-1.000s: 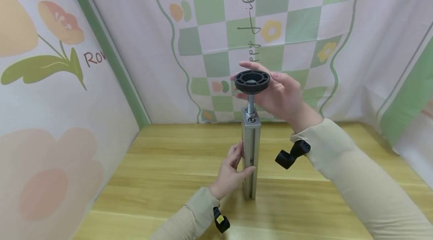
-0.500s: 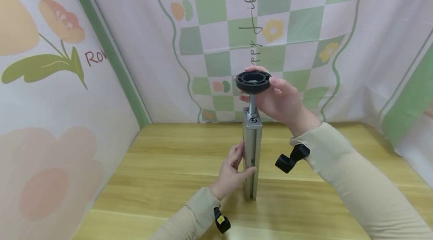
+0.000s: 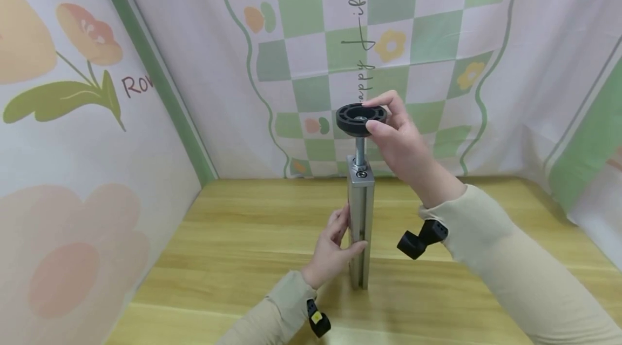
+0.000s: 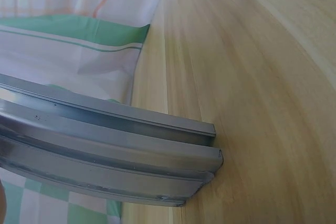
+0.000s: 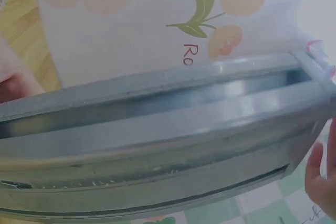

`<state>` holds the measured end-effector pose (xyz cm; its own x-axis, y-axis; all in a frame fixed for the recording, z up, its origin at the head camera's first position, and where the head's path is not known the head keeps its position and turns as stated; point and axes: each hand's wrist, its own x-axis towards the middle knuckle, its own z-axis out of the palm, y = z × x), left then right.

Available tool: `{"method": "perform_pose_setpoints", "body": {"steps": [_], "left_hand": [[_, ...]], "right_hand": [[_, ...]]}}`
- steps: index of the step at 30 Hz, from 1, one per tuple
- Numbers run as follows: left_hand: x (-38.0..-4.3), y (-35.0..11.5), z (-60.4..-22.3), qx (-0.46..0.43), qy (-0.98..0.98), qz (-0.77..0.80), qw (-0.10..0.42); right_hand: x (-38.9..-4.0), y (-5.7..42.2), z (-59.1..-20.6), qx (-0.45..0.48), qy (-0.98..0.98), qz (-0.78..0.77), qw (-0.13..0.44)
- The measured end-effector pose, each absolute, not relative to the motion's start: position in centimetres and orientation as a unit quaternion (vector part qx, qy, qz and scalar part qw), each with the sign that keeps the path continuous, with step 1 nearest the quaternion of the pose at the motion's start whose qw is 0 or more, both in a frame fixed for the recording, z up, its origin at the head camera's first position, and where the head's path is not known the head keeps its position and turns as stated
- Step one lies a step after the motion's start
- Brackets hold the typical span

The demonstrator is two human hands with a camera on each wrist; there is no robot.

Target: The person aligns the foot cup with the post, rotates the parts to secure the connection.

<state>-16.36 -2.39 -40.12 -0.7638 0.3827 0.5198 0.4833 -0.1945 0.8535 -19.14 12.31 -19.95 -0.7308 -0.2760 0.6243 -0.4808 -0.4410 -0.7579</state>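
Note:
A slotted aluminium profile (image 3: 358, 221) stands upright on the wooden table. From its top plate rises a threaded rod (image 3: 360, 150) that carries a black round levelling foot (image 3: 351, 124), ribbed face up. My left hand (image 3: 328, 253) grips the profile at mid-height, thumb across the near face and fingers behind it. My right hand (image 3: 403, 137) pinches the foot's right rim between thumb and index finger. In the left wrist view the profile's lower end (image 4: 157, 156) meets the table. The right wrist view has the profile (image 5: 173, 124) crossing it, with right fingertips (image 5: 317, 177) at the edge.
The table (image 3: 233, 242) reaches back to a hanging cloth (image 3: 311, 64) with green checks. A flower-printed cloth (image 3: 87, 199) borders the left side, another cloth the right. Small black wrist devices (image 3: 415, 242) stick out from both sleeves.
The right hand has shifted from behind the foot round to its right and near side, index finger now over the rim. Left hand and profile stay in place.

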Motion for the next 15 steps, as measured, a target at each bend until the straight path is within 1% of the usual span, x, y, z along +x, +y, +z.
{"method": "perform_pose_setpoints", "body": {"steps": [5,12,13,15], "left_hand": [[-16.3,-2.4,-40.1,-0.341,-0.637,-0.691,0.034],[-16.4,-2.4,-40.2,-0.342,-0.633,-0.694,0.038],[-16.4,-2.4,-40.2,-0.342,-0.632,-0.694,0.039],[-16.4,-2.4,-40.2,-0.342,-0.631,-0.695,0.038]], "right_hand": [[-18.2,11.8,-19.8,0.308,-0.572,0.745,0.151],[-17.7,11.3,-20.3,0.288,-0.637,0.656,0.285],[-17.6,11.3,-20.4,0.291,-0.637,0.648,0.297],[-17.6,11.3,-20.6,0.303,-0.625,0.652,0.303]]}}
